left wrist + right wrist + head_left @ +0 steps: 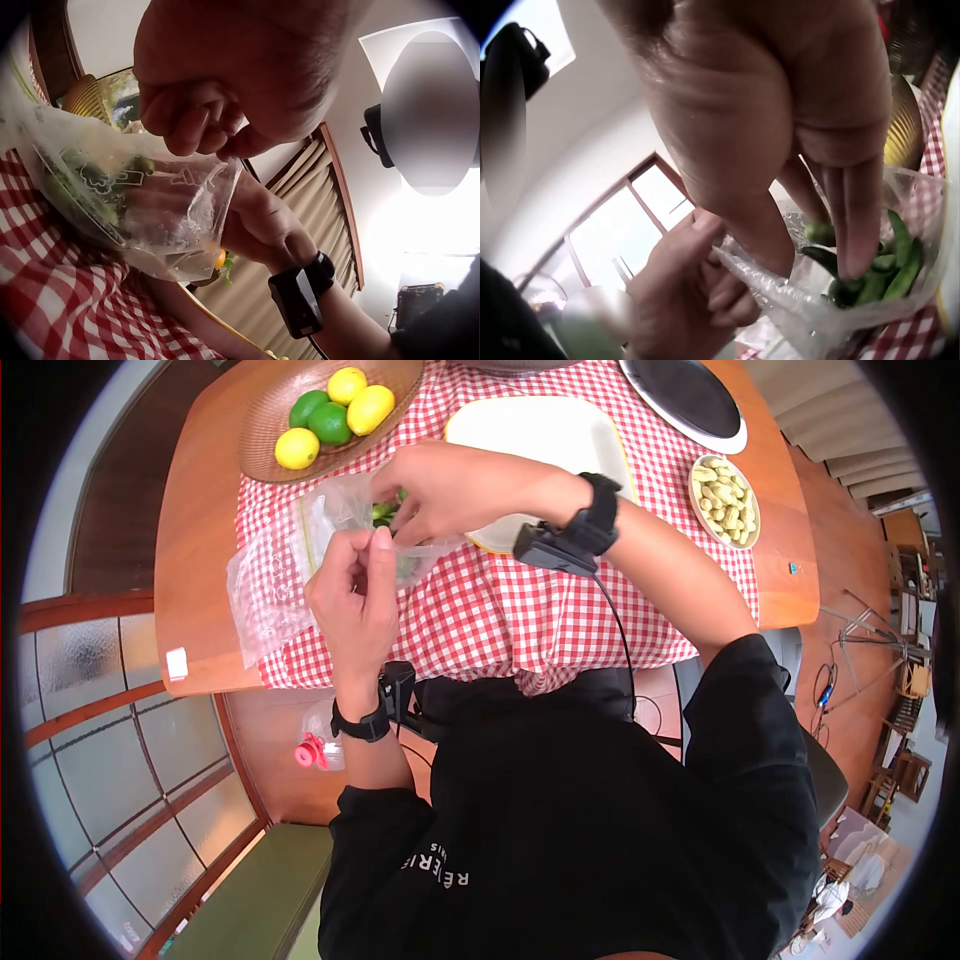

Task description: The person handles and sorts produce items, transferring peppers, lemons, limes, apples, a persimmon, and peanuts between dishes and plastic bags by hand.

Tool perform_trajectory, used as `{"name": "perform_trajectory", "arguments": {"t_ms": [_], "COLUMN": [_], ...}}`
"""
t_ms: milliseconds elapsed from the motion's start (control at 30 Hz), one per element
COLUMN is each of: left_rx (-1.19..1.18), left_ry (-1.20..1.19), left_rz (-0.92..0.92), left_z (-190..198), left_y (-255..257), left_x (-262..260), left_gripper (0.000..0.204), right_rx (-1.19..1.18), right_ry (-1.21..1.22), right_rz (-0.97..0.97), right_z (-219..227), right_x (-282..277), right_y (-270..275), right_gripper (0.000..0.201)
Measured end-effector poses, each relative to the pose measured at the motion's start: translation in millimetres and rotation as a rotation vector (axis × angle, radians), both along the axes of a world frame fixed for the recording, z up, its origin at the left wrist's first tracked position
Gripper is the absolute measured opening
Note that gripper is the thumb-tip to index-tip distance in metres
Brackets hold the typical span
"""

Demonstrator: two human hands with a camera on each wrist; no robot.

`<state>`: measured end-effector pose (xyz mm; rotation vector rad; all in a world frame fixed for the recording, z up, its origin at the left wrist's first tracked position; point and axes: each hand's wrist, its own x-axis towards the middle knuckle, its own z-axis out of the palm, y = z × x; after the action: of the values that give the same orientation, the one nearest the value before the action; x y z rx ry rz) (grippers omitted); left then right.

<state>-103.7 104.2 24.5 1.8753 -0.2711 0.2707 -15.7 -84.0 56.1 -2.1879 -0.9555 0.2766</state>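
Observation:
A clear plastic bag (268, 588) lies at the table's left, its mouth lifted. My left hand (355, 600) pinches the rim of that mouth between thumb and fingers. Through the opening reaches my right hand (455, 488), its fingers inside the bag. In the right wrist view, the long, fairly straight fingers (861, 225) of that hand touch or hang just over several green peppers (904, 274). Through the film, the left wrist view shows the peppers (79, 184) blurred. Whether any pepper is gripped is not visible; the right thumb's tip is partly hidden by the bag.
An empty white tray (545, 422) with a yellow rim lies under and beyond my right forearm. A brown basket (262, 435) of lemons and green citrus stands at the back left. A bowl of pale, peanut-like pieces (725, 502) and a dark oval plate (685, 398) are at the right.

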Motion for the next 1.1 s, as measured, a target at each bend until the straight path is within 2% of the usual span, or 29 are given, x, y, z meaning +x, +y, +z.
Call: {"name": "perform_trajectory", "arguments": {"t_ms": [33, 67, 133, 167, 233, 267, 300, 367, 433, 500, 533, 667, 733, 767, 833, 867, 933, 1000, 1033, 1100], "left_rx": [-0.028, -0.025, -0.125, -0.127, -0.202, -0.217, -0.214, -0.297, -0.342, -0.343, -0.338, -0.297, -0.305, -0.291, -0.276, -0.192, -0.105, -0.120, -0.122, 0.157], "left_ry": [0.024, 0.023, -0.011, -0.014, -0.039, -0.046, -0.048, -0.076, -0.074, -0.062, -0.062, -0.095, -0.102, -0.103, -0.108, -0.093, -0.080, 0.009, 0.004, -0.109], "left_rz": [0.010, 0.020, 0.099, 0.101, 0.098, 0.073, 0.066, 0.069, 0.070, 0.027, 0.031, 0.040, 0.017, 0.009, -0.003, -0.002, -0.013, -0.060, -0.068, -0.038], "left_z": [2.0, 2.2, 1.5, -0.7, -4.5, -1.3, -1.0, 0.9, 5.9, 9.6, 11.5, 21.5, 27.6, 31.0, 34.1, 35.0, 36.9, 37.9, 41.0, 48.0], "left_y": [3.0, 6.2, 10.7, 15.2, 26.3, 28.3, 30.4, 32.9, 33.6, 39.0, 41.1, 49.0, 50.5, 50.2, 51.0, 52.9, 50.7, 35.5, 26.8, 7.8], "left_x": [-1.0, -1.1, 0.4, 1.8, 6.6, 7.2, 9.4, 12.4, 15.7, 18.7, 19.7, 25.8, 26.6, 27.2, 27.0, 24.1, 17.5, 9.7, 3.0, -11.8], "left_gripper": [0.017, 0.017, 0.018, 0.018, 0.017, 0.018, 0.018, 0.018, 0.021, 0.020, 0.020, 0.021, 0.021, 0.020, 0.020, 0.018, 0.018, 0.035, 0.035, 0.064], "right_rx": [0.162, 0.165, 0.364, 0.362, 0.163, 0.083, 0.085, -0.108, -0.054, -0.123, -0.146, -0.082, -0.243, -0.242, 0.183, 0.185, 0.493, 0.548, 0.596, 0.649], "right_ry": [0.055, 0.055, 0.304, 0.302, -0.126, -0.141, -0.143, -0.095, -0.097, 0.110, 0.028, 0.011, 0.010, 0.009, 0.361, 0.359, 0.689, 0.687, 0.694, 0.720], "right_rz": [0.029, 0.039, -0.106, -0.104, -0.298, -0.339, -0.345, -0.300, -0.257, -0.196, -0.132, 0.009, 0.057, 0.054, -0.161, -0.161, -0.229, -0.237, -0.231, -0.240], "right_z": [-1.9, 0.6, 9.2, 10.6, 14.4, 16.3, 15.9, 10.9, -0.5, 3.1, 2.4, 11.5, 20.8, 21.6, 24.0, 25.4, 28.9, 29.0, 29.0, 31.9], "right_x": [0.3, -0.5, -1.6, 1.7, 11.8, 14.6, 14.4, 12.6, 14.0, 10.3, 11.7, 5.9, 6.2, 5.5, 4.6, 4.2, 1.3, -2.5, -2.9, -3.5], "right_y": [-2.6, -7.1, -20.0, -25.6, -36.3, -37.8, -36.4, -29.2, -21.3, -12.7, -10.4, -12.0, -9.6, -9.3, -8.4, -5.8, -0.5, 3.2, 3.2, 0.7], "right_gripper": [0.020, 0.020, 0.021, 0.021, 0.023, 0.031, 0.031, 0.038, 0.043, 0.039, 0.036, 0.033, 0.033, 0.033, 0.036, 0.036, 0.037, 0.038, 0.038, 0.037]}}
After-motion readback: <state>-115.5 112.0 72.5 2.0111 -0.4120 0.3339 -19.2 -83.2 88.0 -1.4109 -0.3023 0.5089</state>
